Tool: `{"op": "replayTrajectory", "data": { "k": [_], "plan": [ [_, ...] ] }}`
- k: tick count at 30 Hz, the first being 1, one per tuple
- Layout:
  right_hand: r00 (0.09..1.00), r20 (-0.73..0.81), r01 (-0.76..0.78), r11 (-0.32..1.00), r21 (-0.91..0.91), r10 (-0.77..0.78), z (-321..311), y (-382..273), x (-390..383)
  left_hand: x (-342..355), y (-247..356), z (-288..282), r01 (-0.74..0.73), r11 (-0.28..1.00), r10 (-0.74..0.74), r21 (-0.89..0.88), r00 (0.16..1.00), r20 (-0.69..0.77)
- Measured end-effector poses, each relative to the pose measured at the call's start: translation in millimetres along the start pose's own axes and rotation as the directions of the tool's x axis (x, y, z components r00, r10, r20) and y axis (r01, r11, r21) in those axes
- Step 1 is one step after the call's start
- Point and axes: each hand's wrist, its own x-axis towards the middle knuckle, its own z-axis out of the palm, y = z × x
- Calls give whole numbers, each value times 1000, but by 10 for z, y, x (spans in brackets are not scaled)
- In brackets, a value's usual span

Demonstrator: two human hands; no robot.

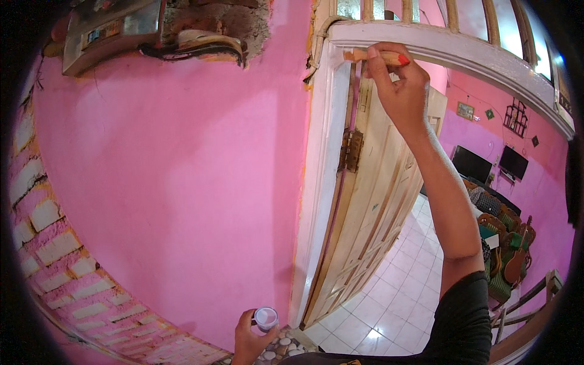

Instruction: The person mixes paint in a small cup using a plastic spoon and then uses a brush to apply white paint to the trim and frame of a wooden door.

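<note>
Doorway gap [389, 267] lies open — door frame [319, 182] and door [371, 201] flank it.

Bright even light, floor glare, fisheye-bent dark edges

The right arm rises from the lower right edge, its upper part in a dark sleeve, the bare forearm stretched steeply upward; the right hand [398, 82] is raised high, wrist bent slightly, fingers [380, 61] curled closed in a pinching grip (the thumb tucked underneath); the left hand [249, 337] sits low at the bottom edge, only partly in view, fingers wrapped closed, palm turned inward.
</note>
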Motion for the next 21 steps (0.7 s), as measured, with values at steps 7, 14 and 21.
{"op": "replayTrajectory", "data": {
  "k": [7, 14, 21],
  "plan": [
    [998, -2, 64, 995, -82, -64, -2, -39, -96, -5, 8, -2, -19, 998, 19, 54, 1000, 5],
    [975, -69, 197, 962, -188, -213, 51, -136, 50, 20, 59, -37, -45, 999, 45, 24, 999, -11],
    [979, 113, 193, 942, -275, -168, -50, -137, -584, -8, 46, -31, 31, 1000, -31, 2, 999, 17]
  ]
}}
